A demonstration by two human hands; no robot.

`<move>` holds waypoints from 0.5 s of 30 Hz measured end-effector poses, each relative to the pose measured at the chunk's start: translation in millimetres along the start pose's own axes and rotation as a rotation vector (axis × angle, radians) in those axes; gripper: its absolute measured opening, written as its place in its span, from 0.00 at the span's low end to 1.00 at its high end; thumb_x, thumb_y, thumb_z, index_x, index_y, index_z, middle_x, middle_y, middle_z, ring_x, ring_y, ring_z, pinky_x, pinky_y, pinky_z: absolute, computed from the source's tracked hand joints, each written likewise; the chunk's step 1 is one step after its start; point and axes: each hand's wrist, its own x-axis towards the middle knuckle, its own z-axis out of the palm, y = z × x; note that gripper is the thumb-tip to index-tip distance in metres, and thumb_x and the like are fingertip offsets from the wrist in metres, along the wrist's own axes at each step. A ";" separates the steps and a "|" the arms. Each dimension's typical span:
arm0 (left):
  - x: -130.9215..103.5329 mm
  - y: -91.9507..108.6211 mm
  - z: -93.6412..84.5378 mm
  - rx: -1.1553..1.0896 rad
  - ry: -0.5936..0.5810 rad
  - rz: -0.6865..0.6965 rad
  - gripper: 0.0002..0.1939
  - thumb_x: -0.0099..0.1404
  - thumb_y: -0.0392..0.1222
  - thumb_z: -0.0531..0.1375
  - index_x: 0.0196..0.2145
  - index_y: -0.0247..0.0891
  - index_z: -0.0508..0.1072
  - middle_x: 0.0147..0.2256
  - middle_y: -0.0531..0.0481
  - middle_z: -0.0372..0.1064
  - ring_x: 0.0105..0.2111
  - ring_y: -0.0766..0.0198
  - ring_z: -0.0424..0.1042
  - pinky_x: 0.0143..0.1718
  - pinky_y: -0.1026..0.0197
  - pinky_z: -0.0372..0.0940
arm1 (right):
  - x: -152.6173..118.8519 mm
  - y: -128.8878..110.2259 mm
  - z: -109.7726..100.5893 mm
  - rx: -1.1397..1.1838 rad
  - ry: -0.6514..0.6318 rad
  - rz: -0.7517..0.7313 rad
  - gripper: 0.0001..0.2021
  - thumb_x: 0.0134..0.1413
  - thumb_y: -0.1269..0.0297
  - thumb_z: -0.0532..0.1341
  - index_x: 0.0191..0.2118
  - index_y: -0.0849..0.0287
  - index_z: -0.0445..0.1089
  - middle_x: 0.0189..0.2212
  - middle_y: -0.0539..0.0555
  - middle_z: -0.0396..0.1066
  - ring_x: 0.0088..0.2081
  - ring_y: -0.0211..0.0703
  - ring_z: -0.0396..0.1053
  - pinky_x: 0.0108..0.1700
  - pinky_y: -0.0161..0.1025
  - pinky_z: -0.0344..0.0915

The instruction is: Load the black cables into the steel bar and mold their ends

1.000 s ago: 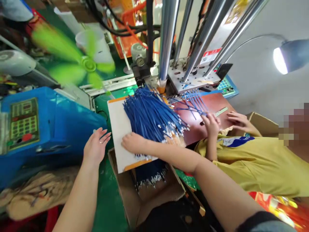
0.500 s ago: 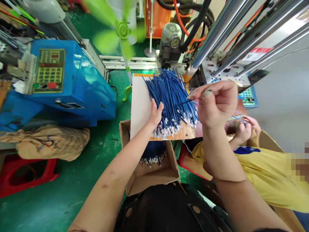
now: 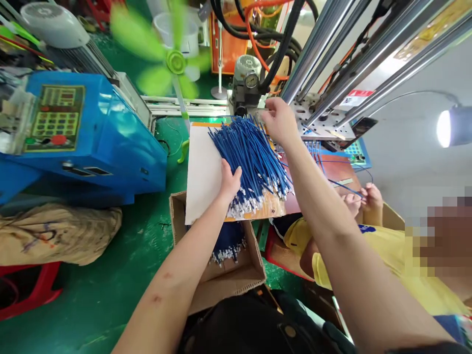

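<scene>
A thick pile of blue cables [image 3: 250, 152] with white connector ends lies fanned across a board [image 3: 199, 167]. At the pile's lower left edge rests my left hand [image 3: 230, 184], thumb and a finger apart, touching the cables; its other fingers are partly hidden. My right hand [image 3: 280, 120] is over the far right side of the pile, by the cables' plain ends. Its fingers are curled together, and what they hold, if anything, does not show. Below the board, more blue cables [image 3: 228, 241] lie in a cardboard box [image 3: 221, 290].
A co-worker's hands [image 3: 363, 199] hold a blue cable at the right. Steel machine columns [image 3: 320, 44] rise behind my right hand. A green fan [image 3: 175, 62] spins beyond the board. To the left stands a blue machine [image 3: 125, 132]; a lit lamp [image 3: 444, 129] is at far right.
My right hand has moved away from me and left, from holding up a blue cable to the pile's far end. My left hand keeps its place by the pile. The view has shifted slightly.
</scene>
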 end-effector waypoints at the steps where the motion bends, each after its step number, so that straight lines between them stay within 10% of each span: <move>1: 0.0 3.8 4.0 0.018 -0.016 0.001 0.40 0.67 0.42 0.54 0.67 0.30 0.35 0.69 0.40 0.25 0.68 0.63 0.28 0.66 0.59 0.30 | -18.8 3.6 -2.9 0.011 -0.042 -0.012 0.06 0.56 0.75 0.58 0.40 0.61 0.64 0.42 0.57 0.71 0.40 0.37 0.71 0.44 0.40 0.71; 3: 1.0 12.8 9.3 0.052 -0.074 0.017 0.43 0.67 0.42 0.55 0.67 0.25 0.32 0.68 0.37 0.23 0.68 0.62 0.25 0.66 0.60 0.29 | -72.2 7.8 -9.3 0.105 -0.250 -0.033 0.07 0.64 0.64 0.53 0.43 0.59 0.66 0.41 0.55 0.72 0.39 0.38 0.72 0.39 0.39 0.72; 7: 5.5 22.6 -5.7 0.139 -0.211 0.031 0.47 0.63 0.45 0.60 0.66 0.17 0.38 0.67 0.28 0.28 0.68 0.52 0.29 0.66 0.58 0.31 | -195.4 35.4 14.7 0.071 -1.564 0.139 0.11 0.61 0.61 0.59 0.43 0.61 0.73 0.39 0.56 0.75 0.40 0.40 0.74 0.43 0.36 0.71; 11: -4.3 -0.7 -54.1 0.103 -0.113 0.058 0.42 0.57 0.46 0.65 0.62 0.24 0.55 0.67 0.30 0.38 0.68 0.48 0.32 0.67 0.54 0.31 | -271.0 96.7 87.8 -0.541 -1.366 0.337 0.10 0.61 0.67 0.58 0.46 0.65 0.72 0.45 0.61 0.72 0.48 0.48 0.70 0.52 0.46 0.66; 15: -36.3 -38.5 -103.3 -0.087 -0.035 0.109 0.32 0.62 0.44 0.61 0.60 0.32 0.60 0.66 0.35 0.45 0.65 0.50 0.48 0.64 0.52 0.48 | -281.2 148.5 142.0 -0.700 -1.148 0.372 0.17 0.62 0.60 0.59 0.54 0.61 0.65 0.53 0.59 0.64 0.51 0.49 0.66 0.52 0.53 0.66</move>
